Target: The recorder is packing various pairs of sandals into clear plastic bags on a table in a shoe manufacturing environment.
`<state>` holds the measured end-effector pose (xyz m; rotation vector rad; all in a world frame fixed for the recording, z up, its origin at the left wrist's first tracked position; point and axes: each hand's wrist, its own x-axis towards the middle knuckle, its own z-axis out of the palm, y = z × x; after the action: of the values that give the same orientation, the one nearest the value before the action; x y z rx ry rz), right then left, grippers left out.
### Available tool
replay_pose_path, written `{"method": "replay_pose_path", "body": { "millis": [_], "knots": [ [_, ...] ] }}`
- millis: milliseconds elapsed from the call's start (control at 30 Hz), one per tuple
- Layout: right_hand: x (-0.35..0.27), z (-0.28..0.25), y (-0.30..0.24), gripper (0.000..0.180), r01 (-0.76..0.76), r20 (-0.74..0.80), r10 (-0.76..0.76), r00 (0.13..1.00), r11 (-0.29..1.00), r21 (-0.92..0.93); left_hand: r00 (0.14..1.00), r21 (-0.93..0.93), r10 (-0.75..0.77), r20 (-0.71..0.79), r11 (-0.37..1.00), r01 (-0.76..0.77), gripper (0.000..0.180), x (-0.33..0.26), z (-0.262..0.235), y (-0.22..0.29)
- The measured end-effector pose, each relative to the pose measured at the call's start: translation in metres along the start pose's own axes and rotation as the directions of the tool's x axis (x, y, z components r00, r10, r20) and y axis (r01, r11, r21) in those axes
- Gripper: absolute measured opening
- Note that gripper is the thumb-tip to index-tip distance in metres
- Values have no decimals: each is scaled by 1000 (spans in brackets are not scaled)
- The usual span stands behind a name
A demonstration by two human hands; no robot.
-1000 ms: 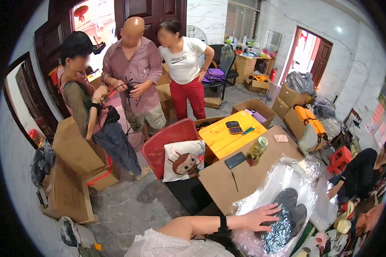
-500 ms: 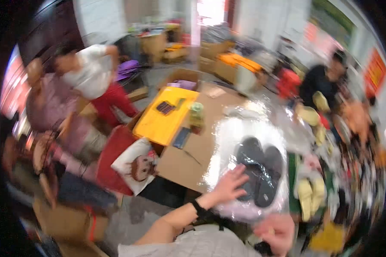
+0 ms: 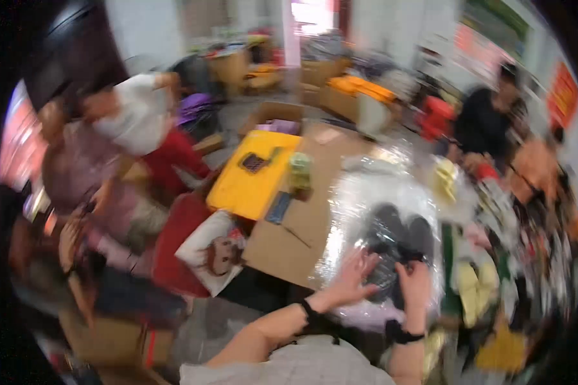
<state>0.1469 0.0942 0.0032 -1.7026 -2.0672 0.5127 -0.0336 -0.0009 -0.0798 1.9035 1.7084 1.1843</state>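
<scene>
A pair of dark grey slippers point(image 3: 385, 221) lies on a stack of shiny clear plastic bags point(image 3: 353, 192) in front of me. Their heel ends are toward me, partly hidden by my hands. My left hand point(image 3: 348, 282), its fingers spread, reaches over the plastic at the left slipper's near end. Beside it, my right hand point(image 3: 415, 285) is at the near end of the right slipper, thumb and fingers apart and slightly bent. Blur hides whether its fingertips press on the slipper or the film. Dark bands circle both my wrists.
Left of the plastic, a cardboard sheet point(image 3: 279, 247) holds a green-lidded jar point(image 3: 299, 172). A yellow board point(image 3: 237, 199) adjoins it. Pale yellow slippers point(image 3: 476, 289) and heaped footwear lie at right. Several people sit or stand around; a cushion point(image 3: 212, 253) rests near left.
My right hand has moved up and forward from the near edge to the slippers. My left hand stays close to them, fingers still spread. The whole view has shifted slightly.
</scene>
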Motion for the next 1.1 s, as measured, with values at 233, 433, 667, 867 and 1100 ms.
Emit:
{"method": "replay_pose_path", "body": {
  "millis": [233,433,667,867,1100],
  "knots": [
    [32,46,42,45,121,-212,-159,964,976,-181,998,62,57,16,996,-57,85,-3,23,-3],
    [55,51,39,54,113,-103,-142,984,961,-253,1000,159,25,16,987,-27,85,-1,19,-3],
    [77,63,55,65,164,-142,-238,961,901,-402,998,128,58,-34,990,-53,86,2,24,-5],
    [77,59,54,49,227,-150,-269,951,943,-244,999,162,31,28,986,-35,91,1,27,-3],
    [81,76,66,51,166,-77,-203,976,926,-340,1000,56,5,24,998,-6,97,-2,23,4]
  ]
}}
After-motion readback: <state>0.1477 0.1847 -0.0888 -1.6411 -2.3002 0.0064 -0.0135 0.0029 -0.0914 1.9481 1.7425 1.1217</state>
